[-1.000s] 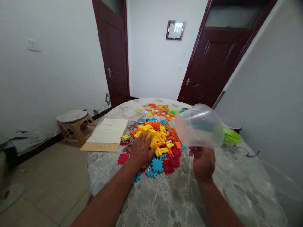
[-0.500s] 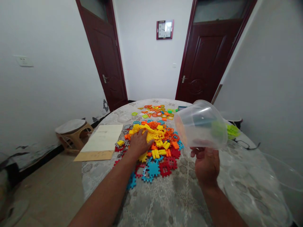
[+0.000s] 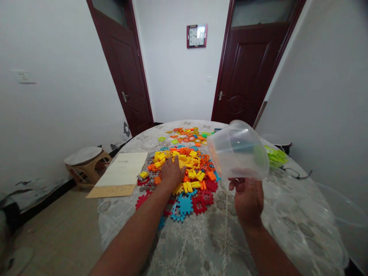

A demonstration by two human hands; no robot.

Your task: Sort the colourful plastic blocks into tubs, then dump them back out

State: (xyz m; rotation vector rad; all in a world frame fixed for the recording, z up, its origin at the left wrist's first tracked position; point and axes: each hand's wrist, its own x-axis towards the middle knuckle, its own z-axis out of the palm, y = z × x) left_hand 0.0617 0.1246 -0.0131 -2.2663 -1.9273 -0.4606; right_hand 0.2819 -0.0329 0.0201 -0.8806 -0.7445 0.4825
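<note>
A heap of plastic building pieces lies in the middle of the table, with yellow blocks (image 3: 195, 175) and orange pieces on top and red and blue toothed squares (image 3: 185, 205) around and under them. My left hand (image 3: 172, 173) rests on the heap, fingers spread, and hides the pieces beneath it. To its right, my right hand (image 3: 249, 199) grips a clear plastic tub (image 3: 238, 151) from below. The tub is tilted on its side above the table, its wide mouth turned left toward the heap.
Behind the heap is a second group of small coloured pieces (image 3: 188, 135). An open notebook (image 3: 120, 168) lies at the left table edge, near a stool (image 3: 86, 163). Green pieces (image 3: 277, 156), eyeglasses (image 3: 296, 172) and a clear round lid (image 3: 342, 203) are on the right.
My left hand has shifted slightly right across the heap, and some yellow blocks under it have moved. My right hand keeps the tub tilted in nearly the same pose. The view has turned a little.
</note>
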